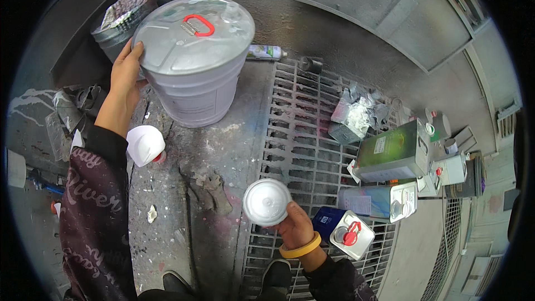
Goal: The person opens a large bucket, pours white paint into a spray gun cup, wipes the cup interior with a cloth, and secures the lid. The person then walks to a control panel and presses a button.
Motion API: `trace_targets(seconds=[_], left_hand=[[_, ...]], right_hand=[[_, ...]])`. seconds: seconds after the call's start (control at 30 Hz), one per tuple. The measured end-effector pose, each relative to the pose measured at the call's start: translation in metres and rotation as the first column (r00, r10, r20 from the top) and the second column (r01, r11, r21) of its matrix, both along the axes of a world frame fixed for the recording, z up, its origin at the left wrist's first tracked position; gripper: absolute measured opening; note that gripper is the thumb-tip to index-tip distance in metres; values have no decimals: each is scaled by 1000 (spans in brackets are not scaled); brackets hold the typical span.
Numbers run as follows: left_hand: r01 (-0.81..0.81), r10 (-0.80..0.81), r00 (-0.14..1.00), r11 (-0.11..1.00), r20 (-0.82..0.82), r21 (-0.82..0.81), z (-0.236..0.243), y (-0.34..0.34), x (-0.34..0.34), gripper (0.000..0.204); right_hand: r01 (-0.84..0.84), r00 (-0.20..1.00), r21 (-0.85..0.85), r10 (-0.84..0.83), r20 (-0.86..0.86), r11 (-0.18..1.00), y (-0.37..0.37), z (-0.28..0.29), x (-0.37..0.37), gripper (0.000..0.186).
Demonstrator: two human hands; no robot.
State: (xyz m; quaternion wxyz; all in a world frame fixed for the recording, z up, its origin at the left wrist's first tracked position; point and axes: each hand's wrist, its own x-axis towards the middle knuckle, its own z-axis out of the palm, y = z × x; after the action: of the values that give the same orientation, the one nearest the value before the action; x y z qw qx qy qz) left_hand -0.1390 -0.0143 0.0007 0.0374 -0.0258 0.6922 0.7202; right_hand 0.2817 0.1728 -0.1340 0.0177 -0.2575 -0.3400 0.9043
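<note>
My left hand [125,75] grips the left rim of a large silver-grey bucket [195,92], thumb and fingers at its edge. The bucket's grey lid [167,36] is on and carries a red loop handle [207,25]. The bucket looks tilted. In my right hand [298,227] is a round white lidded cup [267,202], held by its side over the paint-stained board. Below my left wrist lies a white open cup [146,144], with something red under its edge.
Right of the board runs a metal floor grating [295,117]. On it stand a green can [390,150], a blue-grey can [373,200] and a dark blue can with red cap [343,231]. A spray can [264,52] lies behind; a smaller bucket [125,19] stands far left.
</note>
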Motion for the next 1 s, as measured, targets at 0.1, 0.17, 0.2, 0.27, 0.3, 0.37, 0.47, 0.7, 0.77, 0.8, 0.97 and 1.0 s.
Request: trace_targets(seconds=[0.1, 0.17, 0.2, 0.27, 0.3, 0.37, 0.47, 0.7, 0.77, 0.8, 0.97, 1.0], left_hand=[[-72, 73, 997, 996, 26, -56, -1, -18, -4, 61], [79, -81, 996, 995, -38, -66, -11, -29, -4, 70], [61, -63, 997, 997, -40, -45, -20, -34, -1, 72], [82, -83, 991, 997, -105, -8, -39, -47, 12, 75], [74, -89, 984, 992, -157, -102, -53, -58, 31, 70], [87, -163, 953, 954, -254, -286, -81, -91, 84, 46], [219, -413, 894, 740, -173, -636, -132, -161, 218, 28], [586, -834, 499, 123, 236, -801, -247, -285, 419, 18], [518, -872, 468, 140, 143, -844, -266, -294, 439, 20], [446, -857, 515, 245, 23, -861, -272, -295, 445, 21], [261, -773, 611, 398, -169, -879, -288, -298, 455, 31], [236, -765, 609, 425, -208, -874, -290, -298, 454, 31]], right_hand=[[-53, 998, -43, 52, -29, 998, -4, 6, -6, 53], [11, 1000, -64, -11, 0, 998, -5, 11, -10, 55], [-57, 998, -29, 56, -24, 998, -8, 12, -12, 56], [-137, 990, 28, 137, 16, 990, -11, 15, -17, 58], [-187, 982, 31, 186, 22, 982, -13, 17, -19, 59], [-214, 976, -31, 212, -44, 976, -17, 20, -24, 57], [-182, 982, 40, 180, 47, 982, -23, 24, -43, 56], [-375, 926, 139, 378, 4, 916, -48, 62, -133, 45], [-484, 874, 230, 478, 84, 845, -58, 80, -167, 46], [-496, 864, 265, 499, 58, 827, -63, 90, -185, 48], [-394, 874, 287, 452, -178, 873, -101, 129, -280, 52], [-384, 875, 301, 448, -182, 873, -110, 135, -301, 52]])
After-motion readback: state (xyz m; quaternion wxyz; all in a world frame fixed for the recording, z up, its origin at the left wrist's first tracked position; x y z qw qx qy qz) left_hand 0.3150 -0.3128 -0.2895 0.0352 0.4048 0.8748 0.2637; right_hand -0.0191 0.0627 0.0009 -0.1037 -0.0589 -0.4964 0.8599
